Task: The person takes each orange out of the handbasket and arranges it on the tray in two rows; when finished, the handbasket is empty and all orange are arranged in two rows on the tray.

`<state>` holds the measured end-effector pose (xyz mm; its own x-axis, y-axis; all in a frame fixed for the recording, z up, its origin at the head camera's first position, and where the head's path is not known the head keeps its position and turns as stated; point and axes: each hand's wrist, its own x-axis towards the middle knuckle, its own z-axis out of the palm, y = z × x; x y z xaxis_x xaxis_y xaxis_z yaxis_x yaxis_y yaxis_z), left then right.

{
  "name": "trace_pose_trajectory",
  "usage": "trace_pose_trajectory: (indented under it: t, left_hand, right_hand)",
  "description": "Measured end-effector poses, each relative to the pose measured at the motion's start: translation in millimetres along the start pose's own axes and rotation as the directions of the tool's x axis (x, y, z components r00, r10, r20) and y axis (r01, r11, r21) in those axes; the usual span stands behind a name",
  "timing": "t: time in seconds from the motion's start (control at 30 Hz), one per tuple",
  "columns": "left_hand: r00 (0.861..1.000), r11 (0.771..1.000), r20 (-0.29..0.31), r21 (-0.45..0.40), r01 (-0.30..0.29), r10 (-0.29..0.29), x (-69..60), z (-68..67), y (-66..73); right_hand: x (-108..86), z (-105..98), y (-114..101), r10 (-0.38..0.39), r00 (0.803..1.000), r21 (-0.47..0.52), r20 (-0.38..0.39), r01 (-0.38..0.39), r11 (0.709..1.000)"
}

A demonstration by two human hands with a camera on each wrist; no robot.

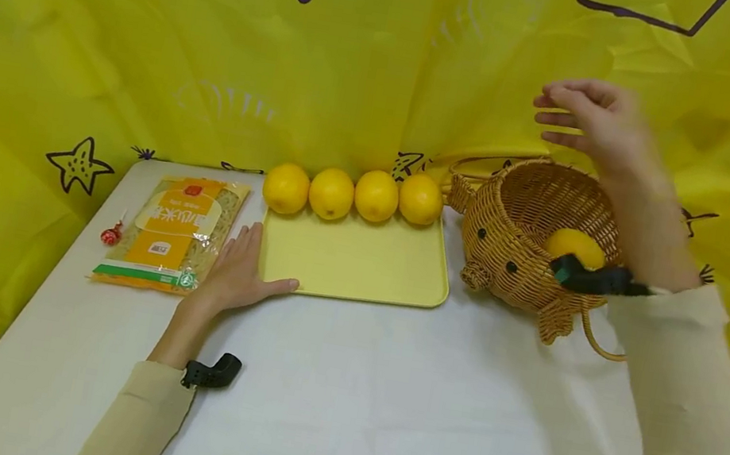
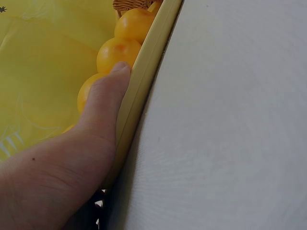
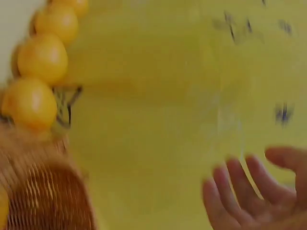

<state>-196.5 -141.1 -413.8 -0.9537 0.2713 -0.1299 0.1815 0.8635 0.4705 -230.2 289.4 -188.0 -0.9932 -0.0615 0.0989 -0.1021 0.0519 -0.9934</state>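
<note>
The person's left hand [image 1: 238, 271] lies released at the near left corner of a pale yellow tray [image 1: 356, 258], its straight fingers along the left side and its thumb stretched over the near rim, as the left wrist view shows. Four oranges [image 1: 331, 194] stand side by side in a row along the tray's far edge. The right hand [image 1: 589, 120] is raised in front of the yellow cloth [image 1: 360, 82], released as well, with its fingers slightly bent and spread apart; in the right wrist view it is well apart from the row of fruit.

Below the right hand, just beside the tray's right end, a wicker basket [image 1: 507, 243] with an animal face, black eyes and a woven snout tilts toward the tray. One more orange [image 1: 575, 247] rests inside it, partly hidden behind the black wrist camera [image 1: 592, 277]. Left of the tray, a flat orange-and-clear packet [image 1: 172, 231] with a green stripe lies on the white worktop [image 1: 378, 407], near the left hand. A small red-wrapped lollipop [image 1: 112, 233] lies just beside the packet's left edge.
</note>
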Motion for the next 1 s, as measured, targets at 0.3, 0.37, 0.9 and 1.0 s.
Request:
trace_pose_trajectory:
  t: [0.3,0.37,0.9,1.0]
  left_hand:
    - [1.000,1.000,0.006,0.003,0.002,-0.002,2.3,4.0,0.3]
    - [1.000,1.000,0.000,-0.003,0.000,0.000,2.6,4.3,1.0]
    - [0.999,1.000,-0.037,0.000,-0.010,0.010,0.8,4.0,0.2]
    - [0.999,1.000,-0.041,0.000,-0.007,0.007,1.1,2.5,0.3]
  right_hand:
    - [62.4,-95.0,15.8,0.583,0.757,-0.667,0.296,-0.273,0.693]
    - [69.2,-97.6,25.5,0.674,0.647,-0.753,0.357,-0.226,0.617]
    - [82.1,-56.3,80.1,0.852,0.264,-0.786,0.453,-0.333,0.521]
    - [82.3,-51.2,86.9,0.855,0.248,-0.784,0.456,-0.343,0.518]
